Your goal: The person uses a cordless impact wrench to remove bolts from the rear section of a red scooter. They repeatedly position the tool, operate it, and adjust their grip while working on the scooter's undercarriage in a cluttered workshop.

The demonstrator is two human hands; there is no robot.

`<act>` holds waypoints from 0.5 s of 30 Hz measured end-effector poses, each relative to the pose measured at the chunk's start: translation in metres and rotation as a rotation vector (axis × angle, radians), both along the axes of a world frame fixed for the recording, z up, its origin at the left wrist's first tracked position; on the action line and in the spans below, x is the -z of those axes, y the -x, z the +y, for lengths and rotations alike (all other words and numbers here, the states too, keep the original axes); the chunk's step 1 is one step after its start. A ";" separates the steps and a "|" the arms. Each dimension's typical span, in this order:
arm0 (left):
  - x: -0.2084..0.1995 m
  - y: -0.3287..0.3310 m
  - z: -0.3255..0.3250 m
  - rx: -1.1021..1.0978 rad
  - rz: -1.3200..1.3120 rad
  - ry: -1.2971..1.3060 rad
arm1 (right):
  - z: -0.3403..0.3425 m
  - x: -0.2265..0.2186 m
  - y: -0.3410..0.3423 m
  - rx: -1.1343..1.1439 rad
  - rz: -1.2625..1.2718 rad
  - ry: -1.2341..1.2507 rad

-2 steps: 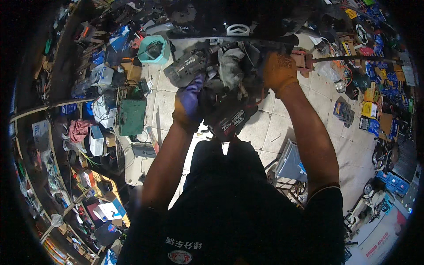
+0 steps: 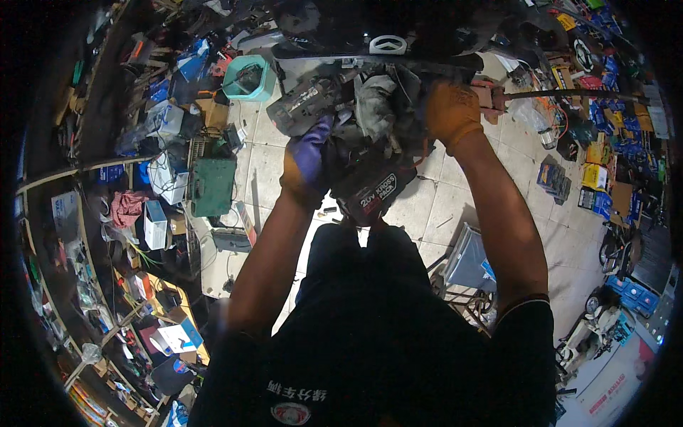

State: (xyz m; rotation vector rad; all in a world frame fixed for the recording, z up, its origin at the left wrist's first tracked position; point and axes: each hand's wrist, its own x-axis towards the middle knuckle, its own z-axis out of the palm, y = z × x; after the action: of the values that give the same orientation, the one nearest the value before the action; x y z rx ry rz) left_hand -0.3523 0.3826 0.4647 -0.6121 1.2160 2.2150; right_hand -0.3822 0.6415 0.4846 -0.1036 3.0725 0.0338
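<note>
1. Almost nothing has moved since the earlier frame: the power tool (image 2: 302, 108), the green bin (image 2: 268, 85) and the white oval ring (image 2: 388, 45) sit only slightly higher and further right in view, and both hands keep their places.
2. Gloved in purple and orange, the left hand (image 2: 307, 162) is curled around the power tool, between its grey body, up and to the left, and its black battery pack (image 2: 377, 191), down and to the right.
3. Gloved in orange, the right hand (image 2: 453, 116) has its fingers bent inward against dark parts; how far they close, and on what, I cannot tell.
4. Between the hands lies a crumpled grey piece (image 2: 375, 107) among dark parts.
5. Just right of the right hand is a reddish block (image 2: 486, 99), with a long black rod (image 2: 569, 93) running rightward from it.
6. Pale floor tiles (image 2: 434, 203) show below; a dark green case (image 2: 213, 186) lies left of the left hand.
</note>
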 end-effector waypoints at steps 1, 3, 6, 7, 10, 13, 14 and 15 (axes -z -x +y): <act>0.004 -0.001 -0.004 0.166 0.353 0.238 | -0.001 -0.005 0.002 -0.027 0.004 -0.008; 0.011 -0.001 -0.012 0.297 0.789 0.606 | 0.001 -0.010 0.006 -0.100 -0.121 -0.116; -0.013 0.000 -0.004 0.028 0.170 -0.037 | 0.011 0.001 0.002 -0.106 0.115 -0.065; -0.007 0.004 -0.001 0.043 0.249 0.036 | 0.008 0.002 -0.002 -0.085 0.255 -0.013; 0.001 0.003 -0.018 0.367 1.163 1.032 | 0.005 -0.005 0.004 -0.024 0.012 0.019; 0.006 0.003 -0.020 0.322 1.220 1.046 | -0.008 -0.016 0.001 0.108 0.007 0.083; 0.009 0.004 -0.020 0.362 1.112 0.940 | -0.003 -0.009 -0.001 0.079 0.045 0.024; 0.012 0.005 -0.019 0.399 1.004 0.834 | 0.007 0.004 -0.001 0.049 0.083 -0.037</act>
State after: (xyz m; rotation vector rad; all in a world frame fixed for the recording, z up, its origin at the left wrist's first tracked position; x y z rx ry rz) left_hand -0.3572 0.3631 0.4528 0.5584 2.5144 1.5699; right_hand -0.3816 0.6482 0.4804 -0.0260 3.1545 0.0943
